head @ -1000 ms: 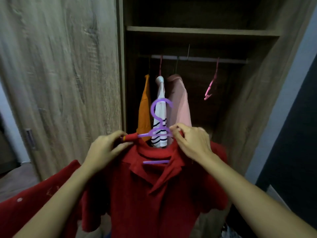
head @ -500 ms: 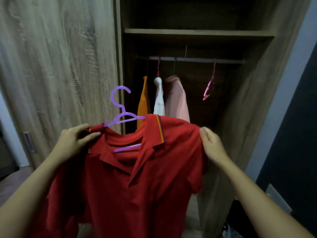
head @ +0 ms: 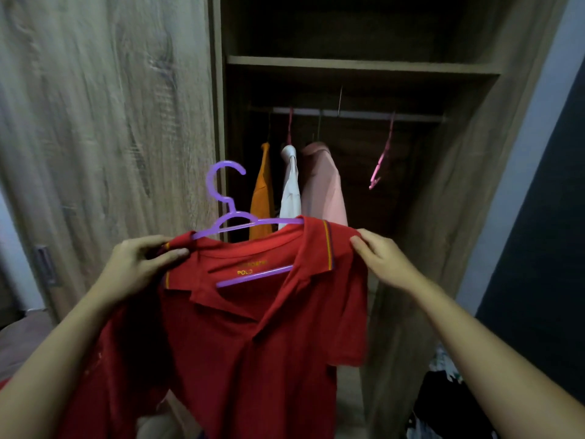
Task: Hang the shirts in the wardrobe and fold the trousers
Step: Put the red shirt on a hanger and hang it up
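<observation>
Wardrobe [head: 357,60]: open; rail [head: 357,115] bare between peach shirt [head: 323,185] and pink hanger [head: 378,172].
Red polo shirt [head: 253,343]: on purple hanger [head: 221,188], near, outside wardrobe.
Fingers: left hand [head: 139,267] and right hand [head: 383,261] each pinch a shoulder.
Change: collar spread wider, neck label now showing.

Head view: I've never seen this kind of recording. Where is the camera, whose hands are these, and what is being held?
There is no machine here. A person works with bare hands, and the one camera sits on their head, looking forward and down, so the arms reach in from the bottom of the picture. The left hand and the right hand each grip a shoulder of a red polo shirt, which is on a purple hanger. Both are held up in front of an open wardrobe. On its rail hang an orange shirt, a white shirt and a pink shirt, with an empty pink hanger further right in the picture. The red polo shirt is not yet on the rail.
</observation>
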The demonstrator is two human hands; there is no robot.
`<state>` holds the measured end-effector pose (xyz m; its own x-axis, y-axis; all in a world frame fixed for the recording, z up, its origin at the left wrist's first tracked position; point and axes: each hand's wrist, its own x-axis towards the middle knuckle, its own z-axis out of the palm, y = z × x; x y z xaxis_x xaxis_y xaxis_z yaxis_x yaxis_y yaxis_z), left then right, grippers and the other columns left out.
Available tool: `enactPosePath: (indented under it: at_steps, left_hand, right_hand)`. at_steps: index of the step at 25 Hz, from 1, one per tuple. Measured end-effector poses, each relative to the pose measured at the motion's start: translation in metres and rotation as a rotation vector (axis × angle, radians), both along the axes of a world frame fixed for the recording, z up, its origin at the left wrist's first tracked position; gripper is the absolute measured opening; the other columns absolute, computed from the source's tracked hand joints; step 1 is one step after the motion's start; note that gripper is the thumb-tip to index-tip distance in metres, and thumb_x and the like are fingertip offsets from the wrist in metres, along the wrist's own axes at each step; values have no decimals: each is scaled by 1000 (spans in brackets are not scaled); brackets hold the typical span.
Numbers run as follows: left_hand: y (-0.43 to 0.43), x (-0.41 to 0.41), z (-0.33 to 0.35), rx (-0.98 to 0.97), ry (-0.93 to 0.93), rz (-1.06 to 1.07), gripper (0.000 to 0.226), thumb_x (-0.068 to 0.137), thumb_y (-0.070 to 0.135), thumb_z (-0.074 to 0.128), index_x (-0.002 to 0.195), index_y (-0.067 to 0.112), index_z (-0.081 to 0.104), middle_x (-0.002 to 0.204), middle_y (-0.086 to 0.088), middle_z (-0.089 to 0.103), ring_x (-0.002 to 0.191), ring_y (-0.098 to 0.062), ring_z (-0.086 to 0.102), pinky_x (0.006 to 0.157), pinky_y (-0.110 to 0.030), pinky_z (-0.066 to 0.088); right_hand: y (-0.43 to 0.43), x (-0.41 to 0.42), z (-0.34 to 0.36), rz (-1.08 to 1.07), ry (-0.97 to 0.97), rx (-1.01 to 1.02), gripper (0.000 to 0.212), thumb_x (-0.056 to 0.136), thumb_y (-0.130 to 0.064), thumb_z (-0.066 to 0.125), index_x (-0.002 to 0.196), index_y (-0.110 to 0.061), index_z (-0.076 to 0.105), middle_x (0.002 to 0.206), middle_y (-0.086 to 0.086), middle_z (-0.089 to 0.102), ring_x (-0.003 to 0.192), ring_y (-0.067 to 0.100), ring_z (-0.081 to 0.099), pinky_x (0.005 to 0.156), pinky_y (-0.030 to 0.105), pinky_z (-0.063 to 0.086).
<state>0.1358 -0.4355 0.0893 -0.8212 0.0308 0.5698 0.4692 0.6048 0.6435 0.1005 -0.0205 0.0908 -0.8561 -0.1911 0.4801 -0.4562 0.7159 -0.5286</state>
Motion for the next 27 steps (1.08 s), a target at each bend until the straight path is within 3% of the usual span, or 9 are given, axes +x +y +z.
enactPosePath:
  at_steps: [4, 6, 8, 11, 14, 16, 19, 23, 27]
  left_hand:
    - [4, -5, 10, 41, -29, -114, 17, 66, 58, 73, 81, 49, 71, 75, 20, 71, 74, 11, 54, 68, -16, 46]
    - [6, -2, 18, 21, -18, -166, 44, 62, 71, 64, 74, 29, 73, 67, 16, 64, 67, 6, 49, 59, -20, 43]
    - [13, 0, 25, 17, -1, -186, 56, 69, 68, 62, 60, 13, 61, 56, 14, 46, 57, 3, 39, 49, -23, 32]
    - [23, 1, 36, -54, 20, -142, 38, 79, 48, 68, 52, 24, 55, 45, 14, 39, 48, 6, 33, 46, -20, 28]
    - [13, 4, 44, -233, 24, -142, 7, 72, 56, 64, 68, 50, 62, 56, 24, 58, 54, 15, 46, 54, -10, 37]
    - [-4, -2, 37, -326, 40, -97, 22, 72, 63, 55, 76, 43, 62, 63, 18, 60, 59, 12, 48, 59, -13, 40]
    - [-14, -10, 16, -195, 89, -4, 44, 77, 62, 48, 78, 19, 59, 66, -4, 58, 63, -4, 46, 63, -33, 41]
    - [-4, -12, 2, -22, 183, 48, 44, 80, 55, 48, 70, 12, 45, 58, 6, 37, 54, -1, 31, 53, -31, 31]
    - [-1, -16, 0, 35, 202, -4, 20, 79, 53, 48, 75, 34, 56, 61, 11, 50, 55, 6, 38, 55, -20, 34]
  right_hand:
    - [-1, 6, 7, 47, 122, -79, 25, 92, -25, 55, 114, -15, 59, 106, -3, 65, 97, 3, 59, 82, 7, 40]
    - [-4, 10, 15, 118, 156, -15, 35, 88, -41, 53, 114, -19, 60, 108, -5, 65, 99, 2, 59, 89, 12, 43]
    - [-14, 11, 19, 175, 83, 65, 48, 84, -62, 43, 97, -21, 64, 94, -3, 69, 88, 13, 63, 85, 31, 49]
    - [-23, 6, 18, 93, 46, 75, 44, 79, -72, 34, 85, -37, 59, 81, -12, 64, 80, 11, 59, 80, 46, 48]
    - [-20, 1, 21, -10, 56, -23, 40, 74, -76, 32, 83, -47, 57, 80, -18, 60, 85, 6, 54, 83, 46, 47]
    - [-16, -1, 22, -22, 34, -67, 34, 75, -74, 34, 82, -52, 59, 74, -22, 61, 83, 3, 54, 86, 45, 46]
    - [-16, 0, 23, -39, 69, -62, 53, 73, -81, 35, 88, -38, 62, 77, -15, 67, 80, 9, 61, 83, 47, 49]
    - [-23, 2, 34, -67, 198, 59, 42, 79, -64, 43, 98, -31, 59, 86, -10, 68, 84, 15, 65, 79, 44, 52]
    - [-23, 3, 40, -33, 209, 125, 35, 82, -60, 42, 100, -35, 56, 89, -10, 66, 85, 17, 64, 78, 44, 51]
